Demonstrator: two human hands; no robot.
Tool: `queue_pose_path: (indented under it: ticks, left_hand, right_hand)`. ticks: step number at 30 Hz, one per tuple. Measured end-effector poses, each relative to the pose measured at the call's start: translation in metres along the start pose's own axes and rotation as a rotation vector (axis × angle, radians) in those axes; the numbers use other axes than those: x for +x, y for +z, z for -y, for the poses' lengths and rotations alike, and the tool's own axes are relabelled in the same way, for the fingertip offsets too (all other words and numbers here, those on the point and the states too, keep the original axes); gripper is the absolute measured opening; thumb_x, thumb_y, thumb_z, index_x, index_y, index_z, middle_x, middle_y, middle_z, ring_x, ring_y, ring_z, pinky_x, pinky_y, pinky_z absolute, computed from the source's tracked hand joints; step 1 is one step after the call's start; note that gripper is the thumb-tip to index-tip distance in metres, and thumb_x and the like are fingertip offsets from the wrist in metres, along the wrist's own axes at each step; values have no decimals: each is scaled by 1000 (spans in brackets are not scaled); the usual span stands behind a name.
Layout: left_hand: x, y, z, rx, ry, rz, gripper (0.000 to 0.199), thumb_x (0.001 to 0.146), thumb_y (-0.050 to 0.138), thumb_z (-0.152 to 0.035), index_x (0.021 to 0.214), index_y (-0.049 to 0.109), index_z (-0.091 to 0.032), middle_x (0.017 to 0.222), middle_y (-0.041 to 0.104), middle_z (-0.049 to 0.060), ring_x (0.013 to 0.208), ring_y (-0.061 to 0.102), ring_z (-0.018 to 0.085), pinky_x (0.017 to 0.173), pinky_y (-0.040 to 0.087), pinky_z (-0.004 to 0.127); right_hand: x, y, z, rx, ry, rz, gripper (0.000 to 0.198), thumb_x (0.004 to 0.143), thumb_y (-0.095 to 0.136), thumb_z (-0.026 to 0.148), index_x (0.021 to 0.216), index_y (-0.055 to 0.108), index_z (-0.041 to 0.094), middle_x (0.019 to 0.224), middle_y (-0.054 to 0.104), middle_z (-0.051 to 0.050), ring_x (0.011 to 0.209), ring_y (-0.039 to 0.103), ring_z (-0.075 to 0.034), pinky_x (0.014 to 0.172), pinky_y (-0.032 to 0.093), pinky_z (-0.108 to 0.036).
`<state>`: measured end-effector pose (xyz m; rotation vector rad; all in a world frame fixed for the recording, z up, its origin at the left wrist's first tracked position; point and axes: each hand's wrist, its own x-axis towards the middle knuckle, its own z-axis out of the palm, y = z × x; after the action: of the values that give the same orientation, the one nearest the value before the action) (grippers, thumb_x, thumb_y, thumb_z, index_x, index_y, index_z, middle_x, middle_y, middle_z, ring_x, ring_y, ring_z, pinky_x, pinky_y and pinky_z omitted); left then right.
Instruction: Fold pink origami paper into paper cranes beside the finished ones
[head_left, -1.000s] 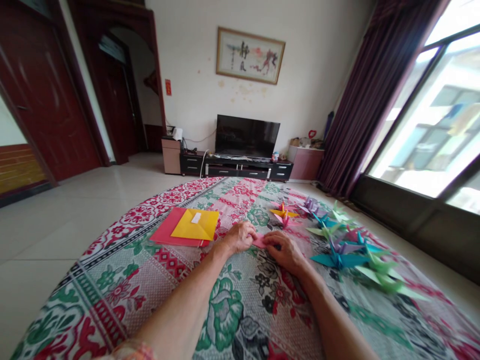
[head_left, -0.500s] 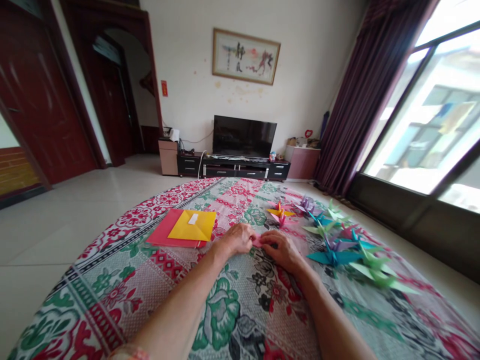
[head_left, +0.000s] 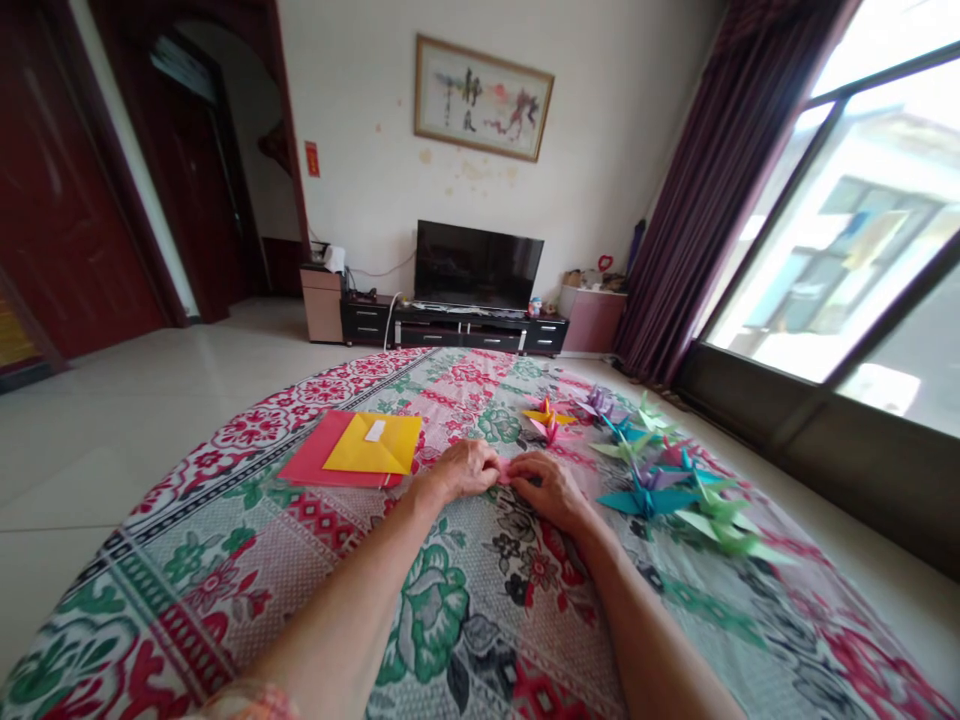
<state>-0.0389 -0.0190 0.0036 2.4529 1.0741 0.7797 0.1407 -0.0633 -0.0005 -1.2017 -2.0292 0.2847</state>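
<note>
Between my hands, low on the patterned tablecloth (head_left: 427, 600), is a small folded piece of pink paper (head_left: 505, 472), mostly covered by fingers. My left hand (head_left: 466, 468) is closed on its left side, with the fingers curled. From the other side my right hand (head_left: 549, 486) pinches the paper, thumb and fingertips together. Left of my hands lies a yellow paper packet (head_left: 377, 445) with a small white label, on top of red-pink paper sheets (head_left: 304, 455).
Several folded paper cranes spread over the right side of the table, among them a blue crane (head_left: 646, 495), a green crane (head_left: 720, 520) and a yellow crane (head_left: 549, 414). A television (head_left: 478, 268) on a low cabinet stands beyond the table.
The whole view has shifted slightly, so the table and hands appear a little further left and up. Both hands stay at the pink paper, with little change in their grip.
</note>
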Motion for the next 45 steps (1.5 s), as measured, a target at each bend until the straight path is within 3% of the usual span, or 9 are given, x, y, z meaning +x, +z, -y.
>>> queue_pose_path:
  ticks: [8,19,28,33,41,45]
  left_hand:
    - [-2,-8,-3,-63,18,59,17,64,56,-23,73,71,-25,71,61,-1,62,52,12,61,40,20]
    - [-1,-2,-4,90,-20,55,25,70,48,-26,81,70,-23,81,65,2,70,57,14,64,42,22]
    - [1,-4,-10,142,-70,67,25,72,47,-31,72,68,-17,76,65,4,65,53,12,60,39,21]
    - [5,1,-10,162,-167,50,29,73,44,-31,67,67,-15,68,63,4,61,51,11,55,33,20]
    - [11,-4,-11,84,-249,122,42,73,45,-45,57,65,-12,49,50,1,50,40,10,49,24,22]
    - [11,-14,-11,-4,-311,171,35,70,49,-38,48,58,-12,45,38,-2,50,33,8,49,22,21]
  right_hand:
    - [1,3,3,-65,35,20,17,73,56,21,83,69,23,88,65,-4,83,58,-16,80,44,-30]
    - [0,9,0,-83,-2,-50,15,75,53,20,79,68,20,85,65,-4,80,58,-15,75,45,-27]
    - [2,11,6,-97,108,-95,12,72,53,19,66,64,18,78,64,-4,73,58,-14,70,45,-25]
    - [3,11,6,-96,132,-100,14,71,52,19,62,64,18,77,65,-4,73,59,-15,70,45,-24]
    - [7,16,4,-175,180,-101,16,71,51,20,65,65,17,73,63,-5,70,57,-14,68,42,-23]
    - [10,16,2,-195,213,-52,18,71,50,21,62,65,17,72,63,-3,72,56,-14,68,41,-23]
